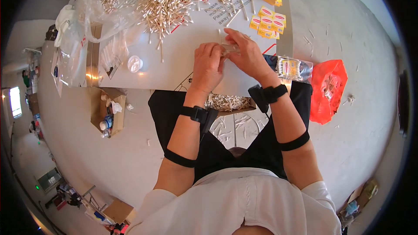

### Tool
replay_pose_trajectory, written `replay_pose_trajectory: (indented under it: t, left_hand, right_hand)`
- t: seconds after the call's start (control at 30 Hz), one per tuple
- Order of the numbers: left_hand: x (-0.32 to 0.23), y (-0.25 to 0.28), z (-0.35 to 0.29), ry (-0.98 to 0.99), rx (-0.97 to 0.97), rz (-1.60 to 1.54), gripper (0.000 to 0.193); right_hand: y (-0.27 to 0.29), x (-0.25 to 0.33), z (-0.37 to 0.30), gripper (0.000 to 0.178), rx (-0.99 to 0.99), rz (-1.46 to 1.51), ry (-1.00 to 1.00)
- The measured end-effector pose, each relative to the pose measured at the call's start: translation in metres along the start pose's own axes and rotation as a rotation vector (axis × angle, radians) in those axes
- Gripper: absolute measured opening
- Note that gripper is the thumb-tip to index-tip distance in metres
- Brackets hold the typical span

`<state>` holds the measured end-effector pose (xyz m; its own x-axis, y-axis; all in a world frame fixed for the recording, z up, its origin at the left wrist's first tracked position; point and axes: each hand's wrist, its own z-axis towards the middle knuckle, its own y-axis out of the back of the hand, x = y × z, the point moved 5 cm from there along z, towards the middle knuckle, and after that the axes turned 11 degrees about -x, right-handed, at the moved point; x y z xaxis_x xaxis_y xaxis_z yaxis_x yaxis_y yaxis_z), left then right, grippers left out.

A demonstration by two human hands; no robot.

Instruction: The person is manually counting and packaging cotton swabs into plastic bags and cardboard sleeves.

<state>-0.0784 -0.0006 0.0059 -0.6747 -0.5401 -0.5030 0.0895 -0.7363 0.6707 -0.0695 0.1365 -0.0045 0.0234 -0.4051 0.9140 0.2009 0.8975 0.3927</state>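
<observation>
Over the near part of the table, my left hand (208,66) and my right hand (249,55) are close together. Between them is a small clear plastic bag (230,49), pinched by the fingers of both; what it contains is hard to make out. Ahead and to the left rises a large heap of loose cotton swabs (172,2). Several yellow-and-white cards (268,22) lie to the right, beyond my right hand. Beside my right wrist, at the table edge, a clear pack of cotton swabs (288,68) with a yellow card inside rests.
A small round white tub (135,64) and flat clear bags (114,53) lie on the table (163,76) at left. Below its edge is a box of swabs (228,102). A red plastic bag (331,93) hangs at right; a cardboard box (116,124) with bottles stands lower left.
</observation>
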Motion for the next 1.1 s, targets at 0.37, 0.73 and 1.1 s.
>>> replay_pose_trajectory:
  t: [0.37,0.73,1.1]
  left_hand:
    - [0.026,-0.002,0.010,0.224,-0.087,0.032,0.037]
    - [0.034,-0.048,0.086,0.261,-0.008,0.326,0.016]
    - [0.075,-0.009,0.061,0.226,0.219,0.020,0.009]
  right_hand:
    - [0.009,0.008,-0.022,0.030,-0.268,-0.385,0.300]
    - [0.010,0.006,-0.024,0.017,-0.267,-0.306,0.309]
    - [0.016,0.006,-0.028,0.042,-0.283,-0.182,0.281]
